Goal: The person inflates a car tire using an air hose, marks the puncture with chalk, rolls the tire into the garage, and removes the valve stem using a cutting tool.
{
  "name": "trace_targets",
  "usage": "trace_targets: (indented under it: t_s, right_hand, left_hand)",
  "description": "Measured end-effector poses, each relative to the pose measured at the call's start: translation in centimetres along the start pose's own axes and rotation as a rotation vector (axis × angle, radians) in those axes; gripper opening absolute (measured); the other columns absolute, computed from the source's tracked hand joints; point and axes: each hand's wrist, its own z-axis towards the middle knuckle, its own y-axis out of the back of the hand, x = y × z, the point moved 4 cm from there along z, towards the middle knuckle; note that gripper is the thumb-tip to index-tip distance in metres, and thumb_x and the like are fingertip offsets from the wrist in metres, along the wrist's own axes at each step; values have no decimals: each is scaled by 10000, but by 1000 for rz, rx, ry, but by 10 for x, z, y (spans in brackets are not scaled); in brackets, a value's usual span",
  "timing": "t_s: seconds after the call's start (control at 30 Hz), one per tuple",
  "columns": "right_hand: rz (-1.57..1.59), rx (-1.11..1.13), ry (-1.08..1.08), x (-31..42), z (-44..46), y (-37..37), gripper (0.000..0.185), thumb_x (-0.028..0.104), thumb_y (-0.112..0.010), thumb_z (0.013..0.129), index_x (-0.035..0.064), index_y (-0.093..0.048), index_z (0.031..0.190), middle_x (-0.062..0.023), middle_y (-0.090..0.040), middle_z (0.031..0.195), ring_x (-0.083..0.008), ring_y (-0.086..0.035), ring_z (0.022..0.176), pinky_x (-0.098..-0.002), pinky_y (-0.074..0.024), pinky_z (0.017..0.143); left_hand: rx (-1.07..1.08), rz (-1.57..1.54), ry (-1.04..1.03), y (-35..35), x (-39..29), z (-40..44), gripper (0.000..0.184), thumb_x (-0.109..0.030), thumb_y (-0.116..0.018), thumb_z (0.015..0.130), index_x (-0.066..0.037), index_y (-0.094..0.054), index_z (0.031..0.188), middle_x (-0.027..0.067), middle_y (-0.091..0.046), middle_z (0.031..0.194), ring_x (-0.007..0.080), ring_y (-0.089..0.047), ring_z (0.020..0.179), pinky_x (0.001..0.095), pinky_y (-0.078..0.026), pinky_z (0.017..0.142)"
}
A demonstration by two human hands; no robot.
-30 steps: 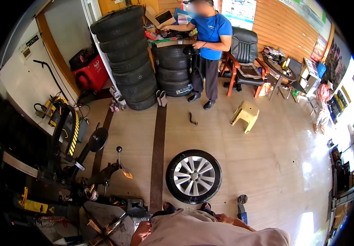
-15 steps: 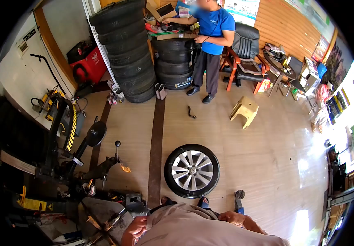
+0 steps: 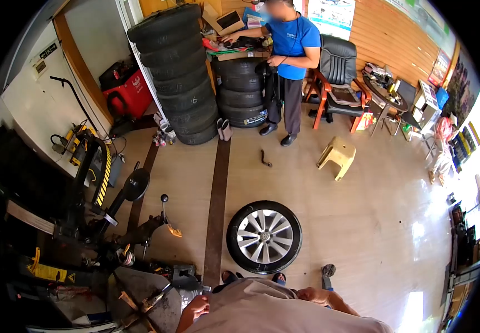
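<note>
At the bottom, my left hand (image 3: 198,305) is beside the left side of my beige shirt (image 3: 251,311), its fingers curled against the cloth. On the other side my right hand (image 3: 313,295) touches the shirt front, with its fingers curled too. What either hand holds, if anything, is too small to make out. Just beyond my feet a tyre on a silver wheel (image 3: 264,237) lies flat on the floor. A tool with a round dark end (image 3: 328,270) lies to the right of my feet.
A tyre-changing machine (image 3: 134,244) stands at the left. Beyond the wheel are a curved dark object (image 3: 266,159) and a yellow stool (image 3: 337,157). A person in a blue shirt (image 3: 293,44) stands by stacked tyres (image 3: 181,83), near a black chair (image 3: 338,72).
The view has shifted slightly. Both my hands have risen a little along the shirt since the earliest frame. The person in blue has moved a hand over the cluttered top of the tyres.
</note>
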Motion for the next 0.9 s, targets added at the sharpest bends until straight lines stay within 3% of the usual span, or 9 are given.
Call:
trace_targets:
  t_s: [0.1, 0.2, 0.33, 0.37, 0.43, 0.57, 0.63, 0.87, 0.9]
  right_hand:
    - [-7, 64, -71, -5, 11, 13, 478, 8, -729, 703, 11, -639, 1173, -28, -656, 1071, -150, -576, 971, -291, -437, 923]
    - [11, 77, -74, 2, 15, 18, 456, 59, -751, 763, 22, -635, 1202, -31, -648, 1126, -156, -572, 1014, -290, -437, 951]
    - [30, -41, -154, 0, 29, 35, 458, 159, -763, 808, 59, -627, 1234, -51, -632, 1220, -168, -552, 1183, -326, -416, 1019]
    - [-40, -128, -180, 3, 31, 42, 471, 201, -760, 809, 79, -626, 1244, -45, -630, 1235, -176, -549, 1198, -356, -408, 1030]
    - [-196, -319, -140, 8, 32, 57, 441, 302, -718, 826, 155, -637, 1234, -10, -649, 1215, -194, -580, 1176, -443, -417, 1005]
    - [-73, -588, -148, -35, 51, 93, 322, 287, -667, 856, 172, -672, 1156, -16, -680, 1143, -190, -629, 1075, -440, -448, 939]
    - [102, -767, -150, -71, 66, 110, 301, 280, -621, 886, 164, -644, 1163, 11, -702, 1011, -168, -643, 973, -445, -439, 901]
    - [-167, -711, -258, -152, 119, 131, 191, 277, -594, 860, 164, -745, 889, -49, -716, 861, -175, -665, 839, -402, -496, 772]
    - [-564, -748, -108, -184, 146, 157, 214, 267, -588, 841, 153, -759, 903, -81, -727, 868, -183, -675, 825, -394, -508, 758]
  left_hand:
    - [-252, -17, 221, -5, -12, 12, 261, -215, -642, 898, -105, -587, 668, 28, -555, 609, 156, -536, 522, 324, -427, 465]
    - [-269, 94, 242, -2, -12, 40, 384, -346, -662, 894, -52, -641, 647, 94, -602, 592, 201, -564, 482, 361, -432, 417]
    - [-181, 1272, -330, 8, 49, 120, 397, -387, -683, 836, 8, -719, 850, 242, -694, 838, 388, -693, 784, 459, -546, 703]
    - [-419, 923, -167, 9, 45, 120, 452, -415, -673, 829, 34, -719, 848, 272, -696, 878, 411, -699, 826, 495, -546, 726]
    - [-497, 921, -105, 0, 24, 102, 414, -385, -671, 812, 23, -725, 853, 275, -692, 903, 427, -683, 874, 507, -539, 765]
    - [-673, 1056, -118, 16, -11, 85, 362, -343, -682, 773, 3, -735, 864, 267, -688, 977, 435, -673, 934, 508, -539, 807]
    - [-640, 987, -79, 22, -26, 88, 382, -372, -689, 776, -2, -737, 860, 258, -692, 978, 436, -673, 932, 503, -539, 810]
    - [-539, 988, -132, -7, -67, 83, 476, -496, -693, 797, -23, -735, 816, 226, -709, 855, 405, -684, 853, 461, -545, 743]
    - [-539, 991, -135, -12, -68, 84, 476, -496, -693, 797, -23, -735, 816, 226, -709, 855, 405, -684, 853, 461, -545, 743]
